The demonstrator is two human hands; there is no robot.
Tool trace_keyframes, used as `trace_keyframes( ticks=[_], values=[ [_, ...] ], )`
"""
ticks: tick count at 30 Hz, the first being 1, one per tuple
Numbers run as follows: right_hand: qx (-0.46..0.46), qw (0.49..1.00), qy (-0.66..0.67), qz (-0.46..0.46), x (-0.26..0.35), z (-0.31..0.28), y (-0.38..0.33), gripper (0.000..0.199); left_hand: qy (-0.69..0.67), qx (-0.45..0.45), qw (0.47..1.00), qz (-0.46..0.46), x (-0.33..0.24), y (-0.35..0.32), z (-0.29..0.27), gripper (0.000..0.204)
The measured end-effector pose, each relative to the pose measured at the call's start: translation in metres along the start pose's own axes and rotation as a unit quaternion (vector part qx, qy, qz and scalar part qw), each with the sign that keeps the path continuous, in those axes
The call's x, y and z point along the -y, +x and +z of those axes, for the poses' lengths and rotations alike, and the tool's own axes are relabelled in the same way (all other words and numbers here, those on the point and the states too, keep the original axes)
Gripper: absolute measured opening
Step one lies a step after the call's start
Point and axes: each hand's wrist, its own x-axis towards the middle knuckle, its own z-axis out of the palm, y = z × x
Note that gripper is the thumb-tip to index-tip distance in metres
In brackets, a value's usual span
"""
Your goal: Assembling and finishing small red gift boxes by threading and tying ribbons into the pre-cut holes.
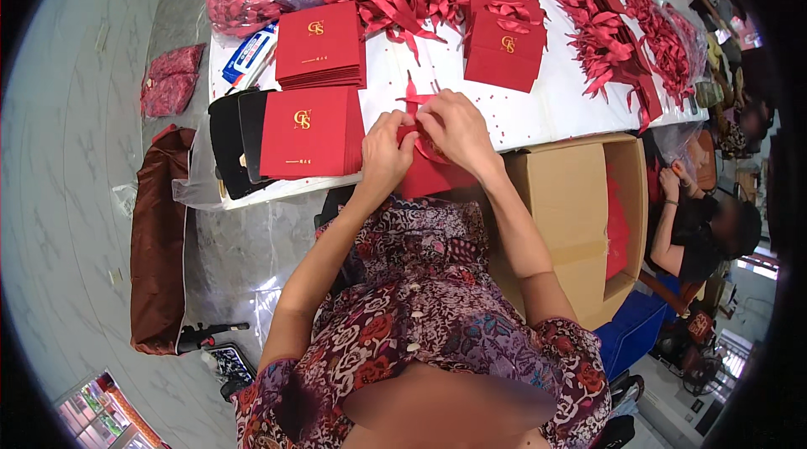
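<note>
1. Bare left forearm [332, 247] slants forward and inward; bare left hand [385, 150] curls its fingers, thumb pinching.
2. Bare right forearm [523, 226] angles inward; bare right hand [458, 128], fingers bent, pinches just beside the left.

From the wearer's head we look down and forward, with the patterned top [412, 306] close beneath us. The left hand [388, 149] and right hand [456, 125] lie near, just above the middle of our view; the desk [567, 107] stretches beyond them to the top edge. Our fisheye reaches a co-worker [693, 243] farther off rightward, bending straight edges toward its dark rim.
</note>
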Motion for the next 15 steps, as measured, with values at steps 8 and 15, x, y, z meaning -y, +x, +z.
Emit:
trace_keyframes(
  ticks=[8, 15],
  values=[
    [0.252, 0.941, 0.209, 0.091, -0.049, 0.007, 0.017, 0.021, -0.055, -0.005, 0.998, 0.032, -0.01, -0.003, -0.001, 0.011],
    [0.298, 0.871, 0.377, 0.102, -0.058, 0.027, 0.029, 0.018, -0.035, 0.002, 0.996, 0.082, -0.005, 0.004, -0.01, 0.011]
  ],
)
